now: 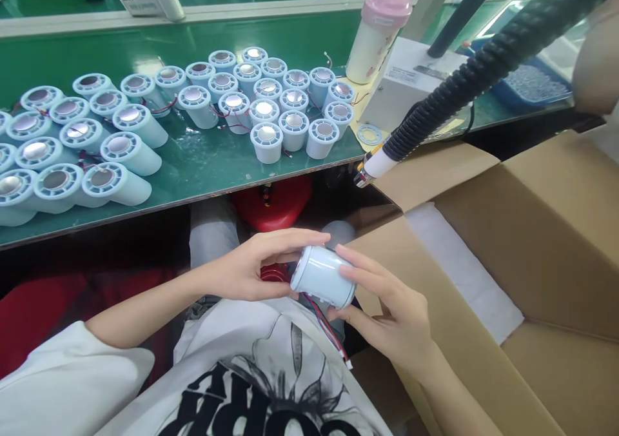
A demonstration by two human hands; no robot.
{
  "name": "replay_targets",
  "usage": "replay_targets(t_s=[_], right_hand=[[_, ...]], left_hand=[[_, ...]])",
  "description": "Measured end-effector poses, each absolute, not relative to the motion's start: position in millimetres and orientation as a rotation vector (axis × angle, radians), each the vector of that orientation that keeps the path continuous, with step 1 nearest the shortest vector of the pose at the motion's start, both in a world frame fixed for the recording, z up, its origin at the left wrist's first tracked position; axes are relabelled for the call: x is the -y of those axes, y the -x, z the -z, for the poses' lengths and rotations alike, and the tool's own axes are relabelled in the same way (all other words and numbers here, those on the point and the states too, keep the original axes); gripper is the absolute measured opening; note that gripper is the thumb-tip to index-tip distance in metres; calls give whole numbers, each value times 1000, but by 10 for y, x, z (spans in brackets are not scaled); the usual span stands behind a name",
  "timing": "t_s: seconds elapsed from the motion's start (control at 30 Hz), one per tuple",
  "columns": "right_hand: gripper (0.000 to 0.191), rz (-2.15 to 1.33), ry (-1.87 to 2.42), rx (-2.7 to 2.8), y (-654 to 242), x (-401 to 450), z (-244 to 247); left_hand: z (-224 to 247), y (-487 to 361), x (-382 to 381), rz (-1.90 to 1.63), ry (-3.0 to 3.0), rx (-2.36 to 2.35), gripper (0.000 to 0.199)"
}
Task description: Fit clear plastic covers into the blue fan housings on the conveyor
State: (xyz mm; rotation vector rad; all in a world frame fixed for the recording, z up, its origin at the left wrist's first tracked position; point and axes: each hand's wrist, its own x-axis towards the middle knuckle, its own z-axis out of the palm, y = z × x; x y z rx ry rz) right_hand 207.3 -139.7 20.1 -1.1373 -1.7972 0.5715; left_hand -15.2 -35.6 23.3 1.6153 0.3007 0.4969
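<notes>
Above my lap I hold a light blue cylindrical housing [323, 276] on its side between both hands. My left hand [256, 265] closes on its left end, with the thumb below and the fingers along the top. My right hand [394, 304] grips the right end, fingertips on the upper side and thumb underneath. Red, blue and dark wires [325, 326] hang from the housing, ending in a small white connector [349, 364]. What sits inside the housing is hidden from this side.
Similar blue housings [265, 142] stand in groups on the green bench [203, 158]. A black corrugated hose [449, 81] slants in from the upper right. Below it an open cardboard box [522, 242] stands on my right. A pink-lidded bottle [374, 42] and blue tray [532, 84] are behind.
</notes>
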Motion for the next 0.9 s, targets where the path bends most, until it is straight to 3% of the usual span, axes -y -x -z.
replay_targets(t_s=[0.13,0.3,0.4,0.47,0.67,0.9], right_hand=[[63,-586,1151,1782,-2060,1412,-171],[57,-945,1235,1401,-1807,1400,1],[66,-1004,1379,1337,-1554,1294,189],[67,-945,1502,1398,-1376,1186,349],[53,-904,1720,1467,-800,913,822],[58,-891,1696,1647,-347,975,810]], left_hand=[[-232,147,367,-481,-1535,-311,78],[-60,110,444,-465,-1234,-538,71],[198,75,553,-530,-972,-723,75],[415,50,646,-661,-740,-842,73],[1044,79,806,-1182,-380,-1161,44],[1206,494,878,-1308,-349,-1187,44]])
